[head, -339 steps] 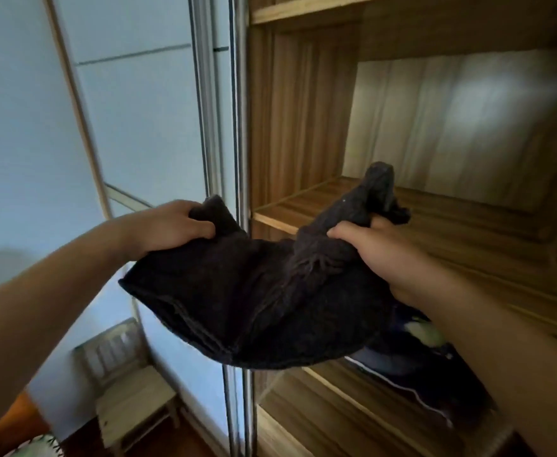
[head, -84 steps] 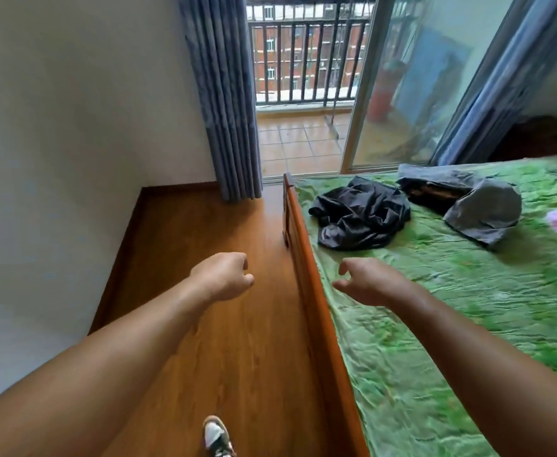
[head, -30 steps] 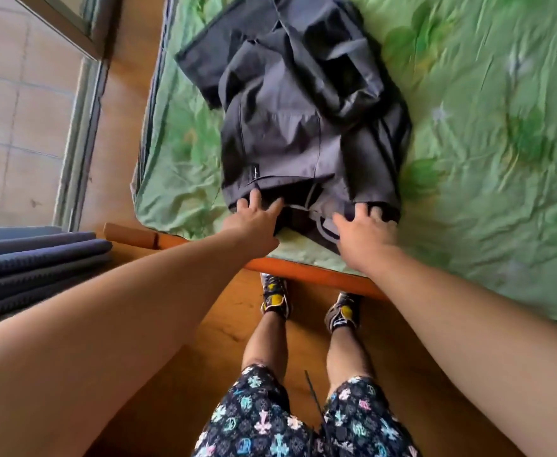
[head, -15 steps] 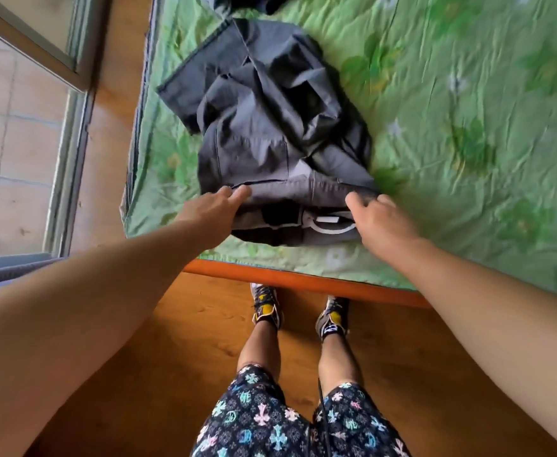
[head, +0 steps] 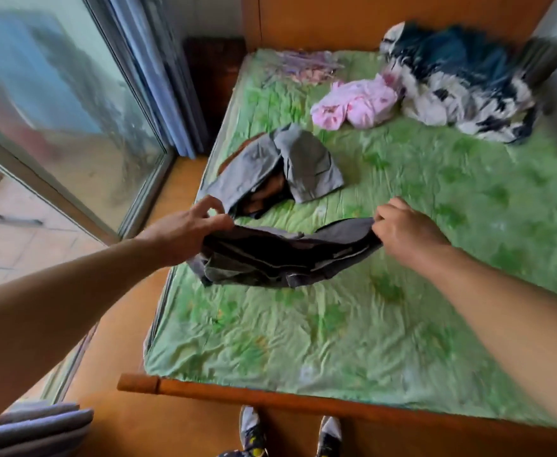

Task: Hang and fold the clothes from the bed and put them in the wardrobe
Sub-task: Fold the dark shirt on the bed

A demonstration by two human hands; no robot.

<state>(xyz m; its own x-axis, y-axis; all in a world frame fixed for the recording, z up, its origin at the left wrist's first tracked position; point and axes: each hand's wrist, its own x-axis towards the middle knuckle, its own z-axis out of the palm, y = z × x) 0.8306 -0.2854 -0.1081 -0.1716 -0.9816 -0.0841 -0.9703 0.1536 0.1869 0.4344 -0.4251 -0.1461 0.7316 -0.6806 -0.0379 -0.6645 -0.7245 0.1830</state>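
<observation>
Head view looks down over a bed (head: 303, 341) covered with a crumpled green sheet, with the person standing at its wooden footboard (head: 270, 399). Both hands hold 1 dark grey garment (head: 287, 255), probably shorts or trousers, above the bed's near left part. The left hand (head: 188, 232) pinches one end of its upper edge between thumb and forefinger, the other fingers lifted and spread. The right hand (head: 405, 232) has its fingers curled round the other end. The cloth sags between them in a bunched band, and whether its lowest fold touches the sheet cannot be told.

Further up the bed's left side lies a grey jacket with a brown lining (head: 290, 163). A pink garment (head: 356, 103) lies beyond it towards the head of the bed. A dark blue and white pile (head: 461, 77) fills the bed's far right corner.

The step appears to be spreading the garment out for folding. The left pinch looks light, so a sharp shake could pull that end free and drop the cloth in a heap. The legs look twisted under the waistband, and laying it down like this would likely fold creases in. A forward swing could also catch the jacket just beyond it. At least 4 pieces are not yet in the wardrobe.
</observation>
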